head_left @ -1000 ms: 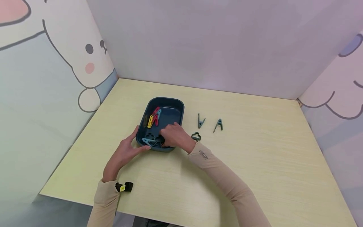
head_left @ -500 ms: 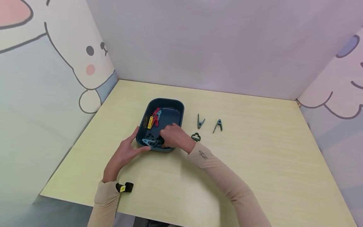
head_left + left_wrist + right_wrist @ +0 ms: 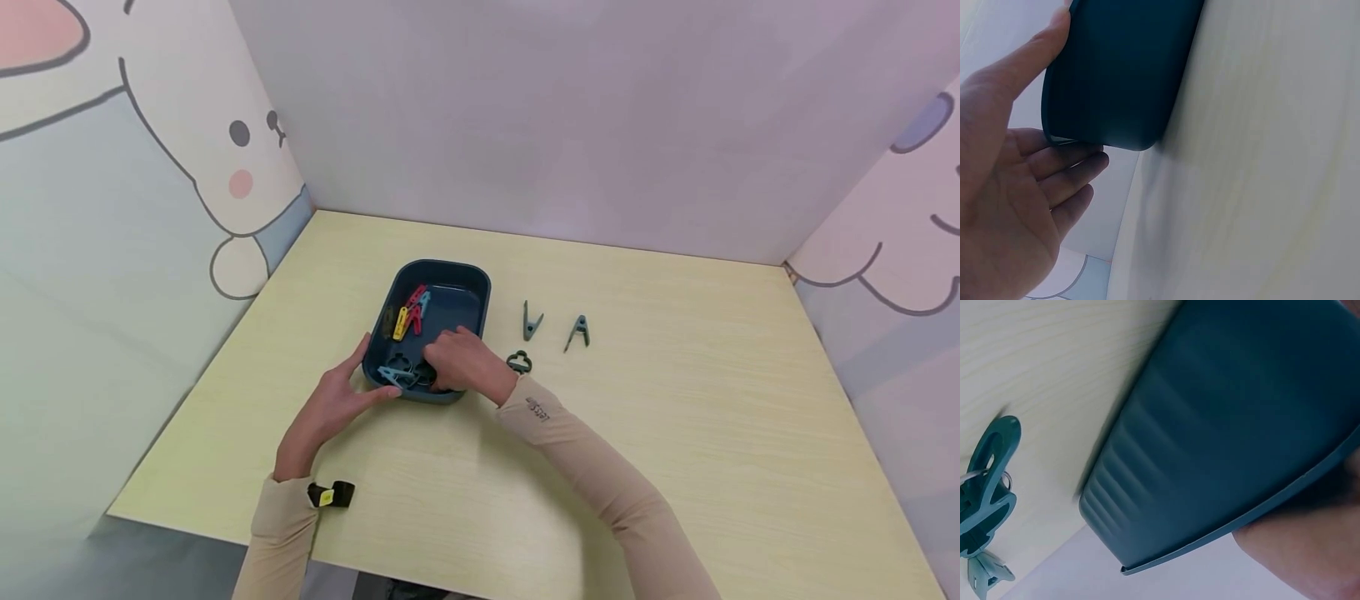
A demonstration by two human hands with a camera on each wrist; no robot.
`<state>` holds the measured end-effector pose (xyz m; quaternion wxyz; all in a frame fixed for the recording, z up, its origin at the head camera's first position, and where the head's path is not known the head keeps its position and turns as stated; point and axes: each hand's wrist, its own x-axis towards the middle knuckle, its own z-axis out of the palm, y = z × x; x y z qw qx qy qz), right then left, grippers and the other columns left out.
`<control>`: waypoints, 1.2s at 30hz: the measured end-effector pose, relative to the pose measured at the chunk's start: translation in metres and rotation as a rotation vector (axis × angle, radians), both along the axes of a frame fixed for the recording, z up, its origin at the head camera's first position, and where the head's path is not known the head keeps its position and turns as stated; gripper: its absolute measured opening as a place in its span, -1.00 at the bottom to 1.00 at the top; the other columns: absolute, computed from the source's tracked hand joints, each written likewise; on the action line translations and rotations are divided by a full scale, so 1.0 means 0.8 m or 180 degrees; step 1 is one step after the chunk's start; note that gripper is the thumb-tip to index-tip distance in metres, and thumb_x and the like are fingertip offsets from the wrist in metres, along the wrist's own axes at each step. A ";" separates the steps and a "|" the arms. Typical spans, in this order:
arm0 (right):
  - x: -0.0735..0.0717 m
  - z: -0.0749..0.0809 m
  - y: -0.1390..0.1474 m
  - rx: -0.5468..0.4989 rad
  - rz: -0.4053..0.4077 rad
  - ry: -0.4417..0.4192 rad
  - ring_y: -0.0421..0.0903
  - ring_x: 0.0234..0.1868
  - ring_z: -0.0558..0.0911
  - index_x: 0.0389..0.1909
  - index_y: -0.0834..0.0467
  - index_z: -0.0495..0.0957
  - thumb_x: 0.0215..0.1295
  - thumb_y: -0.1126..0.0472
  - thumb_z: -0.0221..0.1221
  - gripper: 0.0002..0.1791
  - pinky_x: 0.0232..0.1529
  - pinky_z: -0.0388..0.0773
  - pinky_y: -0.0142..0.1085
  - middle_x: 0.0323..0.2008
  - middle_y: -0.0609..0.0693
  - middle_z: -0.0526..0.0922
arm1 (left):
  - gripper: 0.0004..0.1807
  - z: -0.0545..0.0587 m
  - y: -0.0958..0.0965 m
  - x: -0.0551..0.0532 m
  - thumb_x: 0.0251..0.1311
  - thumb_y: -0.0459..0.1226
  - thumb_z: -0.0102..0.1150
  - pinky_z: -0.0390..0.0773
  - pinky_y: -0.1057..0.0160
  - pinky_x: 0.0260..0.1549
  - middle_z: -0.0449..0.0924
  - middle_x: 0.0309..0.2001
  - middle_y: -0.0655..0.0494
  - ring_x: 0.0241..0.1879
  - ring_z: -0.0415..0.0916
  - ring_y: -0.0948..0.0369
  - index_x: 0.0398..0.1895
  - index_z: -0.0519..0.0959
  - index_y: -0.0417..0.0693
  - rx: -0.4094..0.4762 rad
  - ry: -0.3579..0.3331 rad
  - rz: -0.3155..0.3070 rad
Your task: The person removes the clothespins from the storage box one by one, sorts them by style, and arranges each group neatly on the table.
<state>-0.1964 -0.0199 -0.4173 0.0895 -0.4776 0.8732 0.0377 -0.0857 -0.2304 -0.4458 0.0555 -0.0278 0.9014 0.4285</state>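
Our left hand (image 3: 330, 404), left of the middle of the head view, is spread wide round the tray's near left corner, thumb along the near rim. We think it is there to keep the tray (image 3: 453, 304) from sliding. Our right hand (image 3: 468, 364), in the middle, dips over the near right rim into the tray. Its fingertips are hidden, so we can't tell if they pinch anything.

Biggest of all is the worktop (image 3: 690, 417), filling the middle and bottom of the frame. Next comes the tray, left of the middle, sitting on the worktop. Its walls seem good for keeping little things from getting away.

Now the bigger pegs. We see two grey-green ones, the left peg (image 3: 529, 330) and the right peg (image 3: 582, 321), apart on the worktop right of the tray. A light blue peg (image 3: 394, 375) lies low in the tray, with a dark clip (image 3: 424, 372) close to our right hand's fingers. A green clip (image 3: 528, 363) sits by the right wrist.

Smaller still, a yellow peg (image 3: 401, 323), two red pegs (image 3: 416, 320) and a small blue peg (image 3: 425, 302) bunch together at the tray's left, maybe just dropped in. Tiniest is the metal ring (image 3: 1007, 480) on the green clip.
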 end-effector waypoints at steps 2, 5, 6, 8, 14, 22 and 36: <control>0.000 0.001 0.000 0.0004 0.0009 -0.0007 -0.11 -0.16 0.64 -0.10 0.04 0.76 0.28 -0.12 0.44 -0.65 -0.14 0.41 -0.18 -0.27 -0.10 0.75 | 0.19 0.001 0.000 0.000 0.26 0.14 0.39 0.18 -0.33 0.38 -0.05 0.60 -0.34 0.55 -0.05 -0.31 0.70 -0.16 -0.03 -0.0004 0.0006 -0.0007; 0.001 0.002 0.001 0.0022 -0.0005 -0.0028 -0.10 -0.14 0.64 -0.09 0.05 0.76 0.28 -0.14 0.43 -0.63 -0.11 0.42 -0.17 -0.26 -0.09 0.75 | 0.19 0.001 0.000 0.000 0.26 0.14 0.39 0.18 -0.33 0.38 -0.05 0.60 -0.34 0.55 -0.05 -0.30 0.70 -0.16 -0.03 -0.0007 0.0002 -0.0009; 0.001 0.003 0.001 0.0030 -0.0018 -0.0030 -0.10 -0.13 0.65 -0.08 0.05 0.76 0.28 -0.15 0.43 -0.62 -0.10 0.43 -0.17 -0.25 -0.09 0.76 | 0.19 0.001 0.000 0.000 0.26 0.14 0.39 0.18 -0.33 0.38 -0.05 0.60 -0.34 0.55 -0.05 -0.30 0.70 -0.16 -0.03 -0.0004 0.0002 -0.0010; 0.001 0.003 0.001 0.0060 -0.0058 -0.0018 -0.09 -0.11 0.65 -0.06 0.05 0.76 0.28 -0.17 0.42 -0.59 -0.08 0.44 -0.16 -0.23 -0.08 0.76 | 0.19 0.000 0.000 0.000 0.26 0.14 0.39 0.17 -0.34 0.38 -0.05 0.60 -0.34 0.55 -0.06 -0.30 0.70 -0.17 -0.03 0.0003 -0.0007 -0.0009; 0.001 0.001 0.000 0.0109 -0.0157 0.0044 -0.07 -0.06 0.64 -0.05 0.04 0.77 0.26 -0.22 0.41 -0.55 -0.08 0.44 -0.15 -0.20 -0.06 0.76 | 0.20 -0.001 0.000 -0.001 0.26 0.15 0.38 0.16 -0.34 0.38 -0.06 0.60 -0.33 0.55 -0.06 -0.30 0.70 -0.17 -0.02 -0.0014 -0.0021 -0.0008; 0.002 0.003 -0.002 0.0102 -0.0118 0.0042 -0.06 -0.02 0.63 -0.05 0.06 0.77 0.28 -0.17 0.42 -0.58 0.00 0.43 -0.14 -0.16 -0.05 0.76 | 0.19 0.001 0.000 -0.002 0.27 0.15 0.38 0.18 -0.34 0.38 -0.05 0.60 -0.35 0.54 -0.04 -0.32 0.70 -0.17 -0.04 -0.0036 -0.0006 -0.0030; -0.006 0.001 0.006 -0.0085 -0.0047 0.0101 -0.09 -0.10 0.60 -0.09 0.05 0.75 0.26 -0.25 0.40 -0.54 -0.11 0.41 -0.17 -0.23 -0.11 0.74 | 0.19 0.000 -0.001 -0.003 0.27 0.16 0.37 0.17 -0.34 0.38 -0.05 0.60 -0.35 0.54 -0.04 -0.32 0.70 -0.17 -0.06 -0.0061 -0.0006 -0.0045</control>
